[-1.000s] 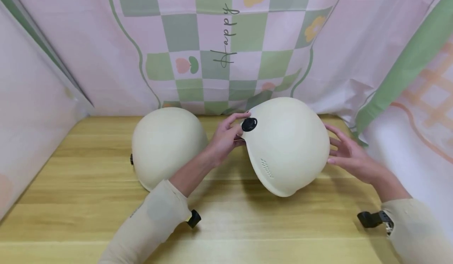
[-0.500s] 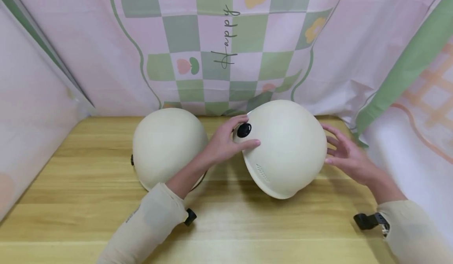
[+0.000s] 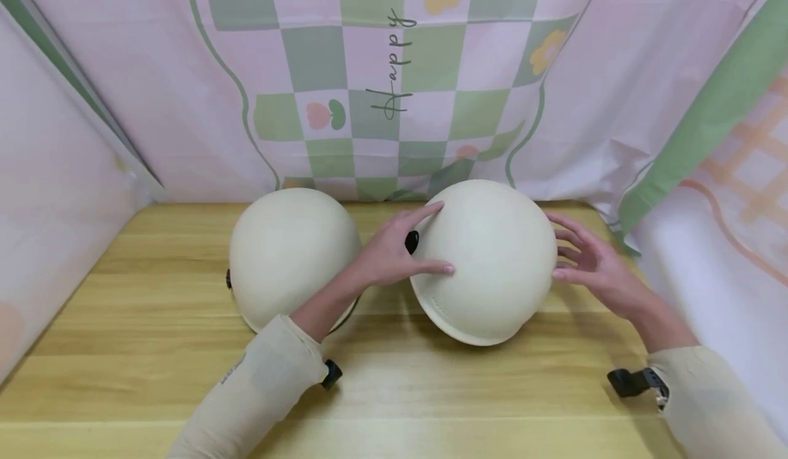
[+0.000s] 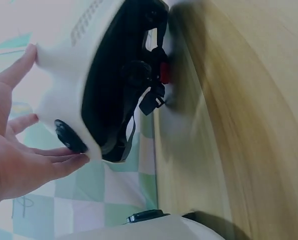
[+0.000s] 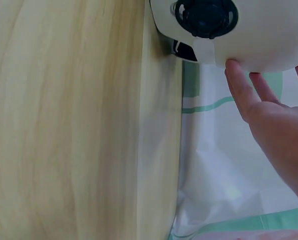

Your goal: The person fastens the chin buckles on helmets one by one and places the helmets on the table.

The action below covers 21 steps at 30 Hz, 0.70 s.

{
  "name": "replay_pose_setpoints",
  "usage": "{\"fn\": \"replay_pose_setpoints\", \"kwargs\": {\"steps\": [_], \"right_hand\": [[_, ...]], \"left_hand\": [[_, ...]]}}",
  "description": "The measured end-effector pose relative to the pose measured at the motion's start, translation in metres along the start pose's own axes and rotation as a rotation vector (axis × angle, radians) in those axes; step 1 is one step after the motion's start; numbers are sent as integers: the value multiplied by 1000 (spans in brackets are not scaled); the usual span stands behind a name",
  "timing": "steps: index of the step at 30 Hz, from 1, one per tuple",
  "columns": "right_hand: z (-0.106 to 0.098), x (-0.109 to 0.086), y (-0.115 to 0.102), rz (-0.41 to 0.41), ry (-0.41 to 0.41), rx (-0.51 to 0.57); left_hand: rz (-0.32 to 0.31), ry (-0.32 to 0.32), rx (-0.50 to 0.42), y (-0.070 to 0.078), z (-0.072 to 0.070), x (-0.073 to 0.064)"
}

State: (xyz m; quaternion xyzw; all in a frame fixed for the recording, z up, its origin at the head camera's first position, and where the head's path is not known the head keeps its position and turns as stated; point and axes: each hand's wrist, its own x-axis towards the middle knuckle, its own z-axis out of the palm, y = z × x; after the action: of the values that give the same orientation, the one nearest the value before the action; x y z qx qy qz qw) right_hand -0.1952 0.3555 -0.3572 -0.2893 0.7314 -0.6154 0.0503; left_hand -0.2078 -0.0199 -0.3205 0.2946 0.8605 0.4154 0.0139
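Two cream helmets are on the wooden table. The right helmet (image 3: 492, 260) sits between both hands, its shell up and slightly tilted. My left hand (image 3: 390, 250) spreads over its left side, thumb and fingers either side of a black round knob (image 3: 412, 242). The left wrist view shows straight fingers along the rim near the knob and the dark inside with black straps (image 4: 151, 90). My right hand (image 3: 594, 260) touches the opposite side with straight, spread fingertips. In the right wrist view, another black knob (image 5: 206, 17) shows on that side.
The left helmet (image 3: 292, 254) stands close beside my left forearm, shell up. A printed curtain (image 3: 431, 55) hangs right behind the table (image 3: 394, 404), with white cloth (image 3: 49, 172) along the left side.
The right helmet has rolled toward level and shifted slightly left, its side vents turning down. My left hand has gone from pinching the rim to spreading over the shell; my right hand follows left.
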Motion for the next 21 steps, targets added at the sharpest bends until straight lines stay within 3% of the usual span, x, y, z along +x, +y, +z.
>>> {"fn": "replay_pose_setpoints", "kwargs": {"steps": [7,15,21], "right_hand": [[4,3,-2,22,41,-66],[8,6,0,-12,73,-78],[9,8,0,-3,79,-66]], "left_hand": [[7,-26,-30,-10,-1,4],[-2,-83,-1,-18,-1,8],[-18,-86,-17,-20,-1,9]]}}
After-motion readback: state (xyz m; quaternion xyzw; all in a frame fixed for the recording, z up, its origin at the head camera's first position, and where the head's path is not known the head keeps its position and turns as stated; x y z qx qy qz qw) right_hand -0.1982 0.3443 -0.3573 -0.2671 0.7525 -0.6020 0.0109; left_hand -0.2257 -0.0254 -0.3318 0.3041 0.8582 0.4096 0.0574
